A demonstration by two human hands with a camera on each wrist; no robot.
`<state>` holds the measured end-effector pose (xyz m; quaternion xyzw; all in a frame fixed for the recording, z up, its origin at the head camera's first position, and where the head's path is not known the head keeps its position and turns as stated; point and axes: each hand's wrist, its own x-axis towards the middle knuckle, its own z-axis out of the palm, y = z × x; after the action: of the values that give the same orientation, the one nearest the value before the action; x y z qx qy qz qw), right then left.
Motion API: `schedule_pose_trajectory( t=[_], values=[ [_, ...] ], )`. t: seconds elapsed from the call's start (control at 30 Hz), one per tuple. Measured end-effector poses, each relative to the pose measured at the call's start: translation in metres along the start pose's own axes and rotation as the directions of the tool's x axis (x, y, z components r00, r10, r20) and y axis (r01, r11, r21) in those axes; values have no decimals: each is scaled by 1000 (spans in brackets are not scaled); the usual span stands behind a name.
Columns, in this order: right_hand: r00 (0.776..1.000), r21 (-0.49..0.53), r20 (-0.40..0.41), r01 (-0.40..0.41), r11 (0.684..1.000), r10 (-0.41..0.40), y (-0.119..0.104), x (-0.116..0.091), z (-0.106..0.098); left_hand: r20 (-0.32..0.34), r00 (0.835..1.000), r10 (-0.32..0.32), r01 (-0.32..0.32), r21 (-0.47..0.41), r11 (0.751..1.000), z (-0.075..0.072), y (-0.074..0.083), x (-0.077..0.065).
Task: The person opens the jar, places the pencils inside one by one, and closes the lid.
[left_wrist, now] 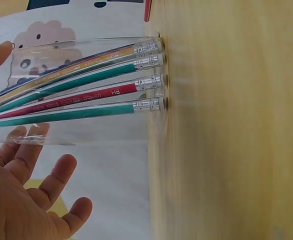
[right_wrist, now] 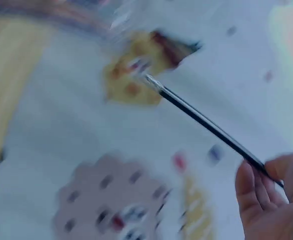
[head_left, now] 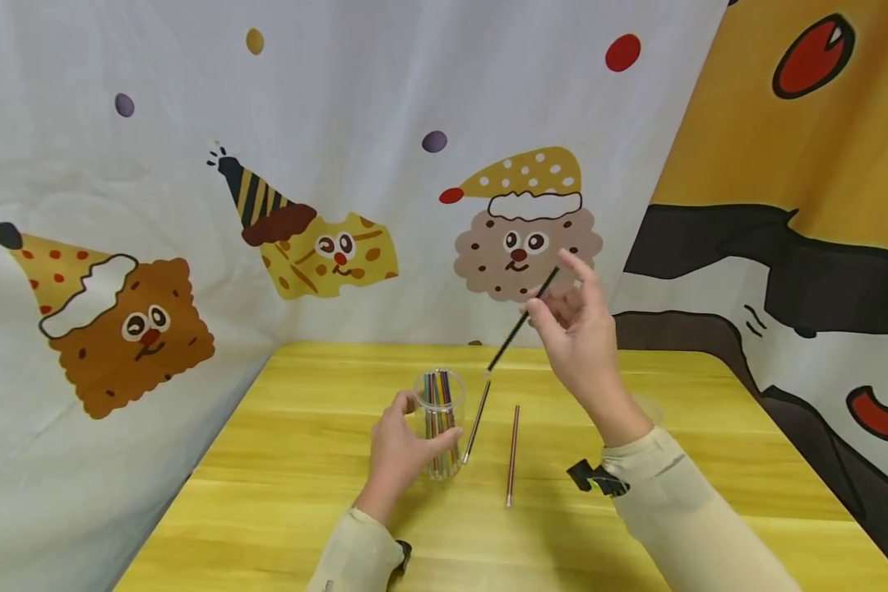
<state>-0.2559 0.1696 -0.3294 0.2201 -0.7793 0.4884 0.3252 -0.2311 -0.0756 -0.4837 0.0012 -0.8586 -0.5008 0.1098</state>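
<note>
The right hand [head_left: 580, 337] pinches a thin black pencil [head_left: 521, 321] in a narrow grip above the yellow wooden table [head_left: 696, 460]. The left hand [head_left: 403, 448] loosely cups a clear plastic cup of coloured pencils [head_left: 440, 419] near the table's middle.

From our head we look down across the table [head_left: 326, 510]; our left-wrist view sits close to the cup [left_wrist: 86, 90], our right-wrist view faces the curtain [right_wrist: 76, 130].

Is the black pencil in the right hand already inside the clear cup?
No, the right hand holds the black pencil in the air, above and apart from the clear cup.
</note>
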Motion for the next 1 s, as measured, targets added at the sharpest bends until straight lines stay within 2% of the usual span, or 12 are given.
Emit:
schedule_pose_trajectory(
  t=[0.1,0.17,0.23,0.33,0.43,0.5,0.67,1.0],
  values=[
    [995,176,-19,100,979,-98,-27,1,15,-5,1000,1,-1,-5,1000,0,1,1],
    [989,199,10,140,970,-145,-29,-4,28,-4,1000,-1,1,-4,1000,-1,1,1],
    [985,178,58,153,972,-165,-23,-12,40,0,1000,-1,1,-7,1000,-1,1,0],
    [976,91,146,148,985,-160,-10,-28,55,11,1000,12,-12,-11,1000,-1,0,-1],
    [959,8,241,152,988,-150,0,-44,65,15,999,32,-32,-22,999,-1,0,0],
    [944,-45,284,186,982,-166,6,-54,70,18,999,39,-38,-27,999,-1,0,0],
    [921,-132,315,280,951,-227,11,-62,78,21,999,38,-37,-22,999,-1,1,1],
    [888,-196,398,328,924,-231,3,-59,81,23,999,39,-39,-8,999,-3,0,0]
  ],
)
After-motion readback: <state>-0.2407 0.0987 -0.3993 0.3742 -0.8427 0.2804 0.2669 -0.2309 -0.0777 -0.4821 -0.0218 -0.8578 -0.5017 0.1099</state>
